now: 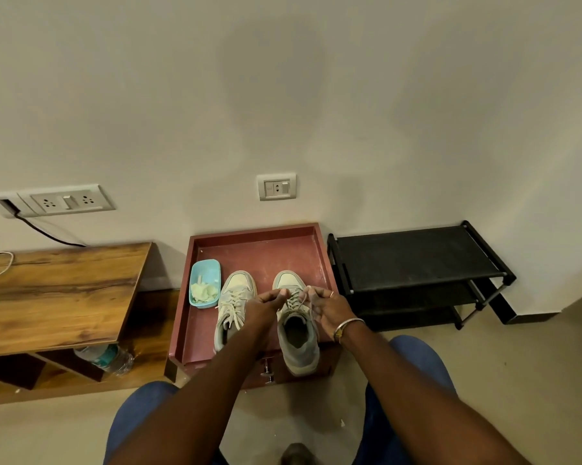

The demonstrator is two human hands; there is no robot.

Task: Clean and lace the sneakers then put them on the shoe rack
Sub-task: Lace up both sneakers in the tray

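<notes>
Pinching one lace end [305, 298] each, the left hand [266, 305] and right hand [330, 308] stretch it over the sneaker [299, 350] between them, seemingly to tighten it.

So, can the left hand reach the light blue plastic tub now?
Probably yes: only one low pale grey sneaker lies between the left hand and the tub, though that hand pinches a lace.

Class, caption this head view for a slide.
Left hand and right hand hold the right sneaker's laces; left sneaker beside it on a red tray.
</notes>
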